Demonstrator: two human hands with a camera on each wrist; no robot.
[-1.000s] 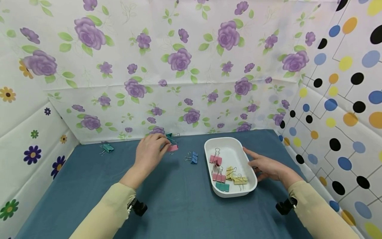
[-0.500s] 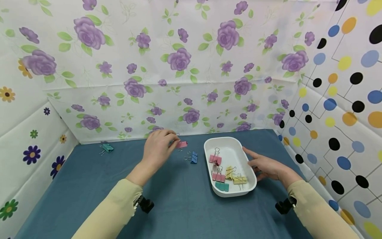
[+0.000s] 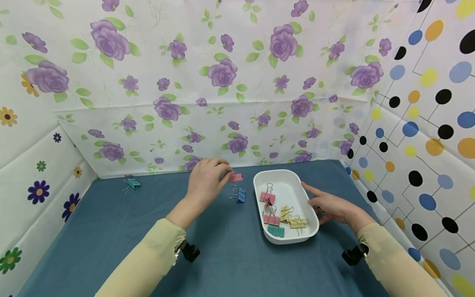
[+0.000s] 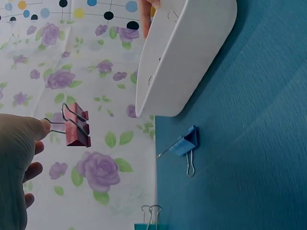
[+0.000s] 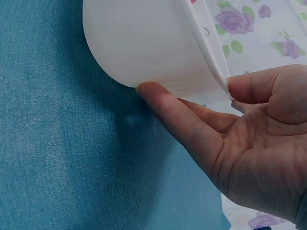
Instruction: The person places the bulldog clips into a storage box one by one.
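My left hand [image 3: 207, 181] pinches a pink binder clip [image 3: 236, 177] by a wire handle. The left wrist view has this pink clip's body turned away from the thumb, with its other wire handle folded over it. Just below it in the head view, a blue binder clip [image 3: 241, 195] lies on the cloth. My right hand [image 3: 332, 207] touches the right side of a white tray [image 3: 291, 189]; in the right wrist view its fairly straight fingers [image 5: 184, 120] lie along the outer wall and rim. Inside the tray are pink, yellow [image 3: 298, 223] and teal [image 3: 276, 231] binder clips.
A teal binder clip [image 3: 132, 183] lies at the back left of the blue tablecloth [image 3: 230, 255]. Another teal clip [image 4: 151, 226] shows at the bottom edge of the left wrist view. Floral sheets [image 3: 167, 136] hang behind the table, and a dotted sheet [image 3: 426, 165] stands on the right.
My left hand has moved right toward the tray, carrying the pink binder clip from beside the back teal clip to above the blue one. The right hand and tray have stayed put.
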